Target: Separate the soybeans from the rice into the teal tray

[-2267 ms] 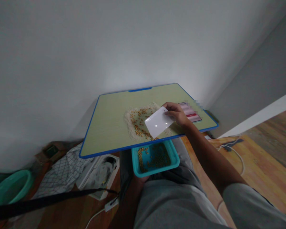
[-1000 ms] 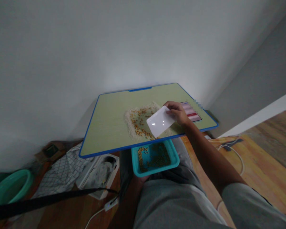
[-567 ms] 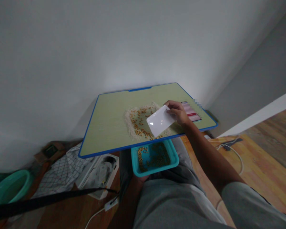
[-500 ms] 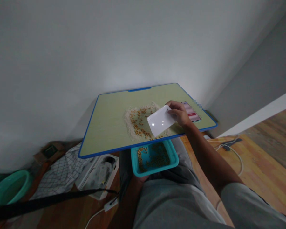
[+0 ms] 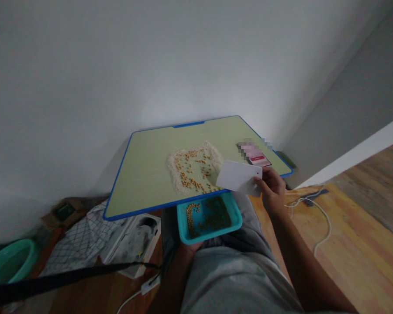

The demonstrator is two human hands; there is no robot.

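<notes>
Soybeans point(image 5: 193, 174) lie scattered through a flat patch of white rice point(image 5: 177, 168) on the green, blue-edged desk point(image 5: 144, 165), near its front edge, and more beans already sit in the teal tray point(image 5: 212, 226) held just below that edge. The right hand point(image 5: 273, 189) has its grip closed on one corner of a white plastic scraper point(image 5: 237, 178), thumb on top and fingers beneath, and holds the card off to the right of the pile, lifted clear of the grains and over the desk's front rim. The left hand point(image 5: 190, 248) is mostly hidden under the tray; it appears to support it from below, though how its fingers are set I cannot tell. By my reading the work stands between strokes: the scraper is drawn back, not touching the mix. A next stroke would call for setting the card's edge down behind a cluster of beans and keeping the tray tight beneath the rim. A phone point(image 5: 253, 155) lies on the desk, behind the scraper.
</notes>
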